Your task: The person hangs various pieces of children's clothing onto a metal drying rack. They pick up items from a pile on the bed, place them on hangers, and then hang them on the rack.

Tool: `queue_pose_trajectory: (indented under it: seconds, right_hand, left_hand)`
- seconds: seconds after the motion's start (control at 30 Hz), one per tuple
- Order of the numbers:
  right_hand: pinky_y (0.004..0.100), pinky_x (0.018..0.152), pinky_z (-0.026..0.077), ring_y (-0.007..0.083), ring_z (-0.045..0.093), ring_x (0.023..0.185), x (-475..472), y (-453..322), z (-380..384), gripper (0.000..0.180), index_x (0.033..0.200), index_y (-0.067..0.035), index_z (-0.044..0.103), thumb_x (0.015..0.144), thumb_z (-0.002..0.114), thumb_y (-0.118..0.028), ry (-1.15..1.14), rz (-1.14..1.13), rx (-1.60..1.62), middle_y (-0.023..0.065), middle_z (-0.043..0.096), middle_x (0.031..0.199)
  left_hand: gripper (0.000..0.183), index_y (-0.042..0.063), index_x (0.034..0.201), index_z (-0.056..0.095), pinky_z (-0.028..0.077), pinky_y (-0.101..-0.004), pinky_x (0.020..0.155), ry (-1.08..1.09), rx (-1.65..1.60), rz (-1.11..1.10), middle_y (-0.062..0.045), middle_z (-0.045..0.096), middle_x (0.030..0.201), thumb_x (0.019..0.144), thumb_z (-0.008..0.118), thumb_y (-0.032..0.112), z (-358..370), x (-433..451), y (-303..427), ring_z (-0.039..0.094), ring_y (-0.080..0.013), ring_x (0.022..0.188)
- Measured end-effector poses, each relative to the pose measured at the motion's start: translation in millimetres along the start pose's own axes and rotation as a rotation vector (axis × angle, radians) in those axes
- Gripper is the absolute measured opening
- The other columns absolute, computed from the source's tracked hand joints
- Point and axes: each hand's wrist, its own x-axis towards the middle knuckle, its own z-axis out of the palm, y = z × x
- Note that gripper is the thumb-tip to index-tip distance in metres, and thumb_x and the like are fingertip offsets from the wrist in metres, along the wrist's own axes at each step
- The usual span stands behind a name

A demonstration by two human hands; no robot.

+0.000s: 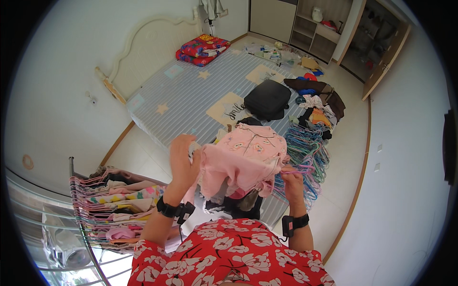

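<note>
A pink garment (pixel 236 164) hangs between my two hands above the near edge of the bed. My left hand (pixel 184 157) is at its left side, fingers bent around the cloth's edge. My right hand (pixel 293 182) grips a pink clothes hanger (pixel 302 169) at the garment's right side; part of the hanger is hidden by the cloth. Just behind lies a pink printed shirt with a collar (pixel 256 141). Dark and grey clothes show below the pink cloth. To the right, many blue, green and pink hangers (pixel 309 150) lie heaped on the bed.
A rack (pixel 80 221) of hung clothes stands at the lower left. On the bed (pixel 157 121) are a black bag (pixel 268 99), a folded red quilt (pixel 203 50) and piled clothes (pixel 318 116). Plastic bags (pixel 273 53) lie beyond the bed. A wooden door (pixel 386 60) stands ajar at the upper right.
</note>
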Motion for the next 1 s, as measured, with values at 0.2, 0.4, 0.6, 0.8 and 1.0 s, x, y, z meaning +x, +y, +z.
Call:
queue_pose_trajectory:
  seconds: [0.2, 0.4, 0.6, 0.8, 1.0]
  right_hand:
    - [0.0249, 0.075, 0.046, 0.0137, 0.06, 0.08, -9, -25, 72, 0.02, 0.096, 0.002, 0.072, 0.079, 0.062, 0.0, -0.155, 0.097, -0.209, 0.0042, 0.065, 0.085]
    - [0.0265, 0.073, 0.051, 0.0144, 0.063, 0.081, -7, -18, 125, 0.022, 0.103, 0.001, 0.064, 0.082, 0.066, -0.003, -0.428, -0.16, -0.52, 0.0061, 0.064, 0.088]
    - [0.0321, 0.077, 0.05, 0.0232, 0.062, 0.082, -15, 2, 166, 0.028, 0.108, -0.004, 0.057, 0.08, 0.063, -0.008, -0.617, -0.108, -0.767, 0.0092, 0.061, 0.092]
    - [0.0335, 0.091, 0.046, 0.0237, 0.057, 0.106, -2, 2, 161, 0.028, 0.111, -0.003, 0.059, 0.084, 0.065, -0.009, -0.271, -0.471, -0.664, 0.0114, 0.059, 0.114]
    - [0.0283, 0.089, 0.043, 0.0159, 0.054, 0.103, -7, 54, 96, 0.023, 0.113, -0.002, 0.057, 0.091, 0.06, -0.006, 0.396, -0.627, -0.441, 0.0086, 0.058, 0.11]
  left_hand:
    - [0.04, 0.006, 0.115, 0.06, 0.048, -0.047, 0.086, -0.502, 0.039, 0.347, -0.014, 0.062, 0.104, 0.08, 0.069, 0.021, -4, -22, 30, 0.06, -0.034, 0.099]
    - [0.038, 0.008, 0.114, 0.059, 0.051, -0.0449, 0.063, -0.793, -0.151, -0.107, -0.017, 0.067, 0.091, 0.086, 0.067, 0.031, -6, -54, 28, 0.066, -0.0355, 0.079]
    - [0.04, 0.005, 0.115, 0.06, 0.051, -0.0388, 0.062, -0.507, -0.357, -0.173, -0.014, 0.068, 0.085, 0.084, 0.075, 0.026, -11, -73, 21, 0.066, -0.0314, 0.07]
    - [0.022, 0.003, 0.103, 0.065, 0.039, -0.0276, 0.054, -0.436, -0.389, -0.405, -0.006, 0.057, 0.069, 0.087, 0.073, 0.017, -37, -77, -12, 0.046, -0.0125, 0.058]
    - [0.013, 0.002, 0.1, 0.067, 0.033, -0.0225, 0.053, -0.311, -0.426, -0.395, 0.003, 0.051, 0.067, 0.092, 0.067, 0.012, -60, -85, -23, 0.04, -0.0044, 0.061]
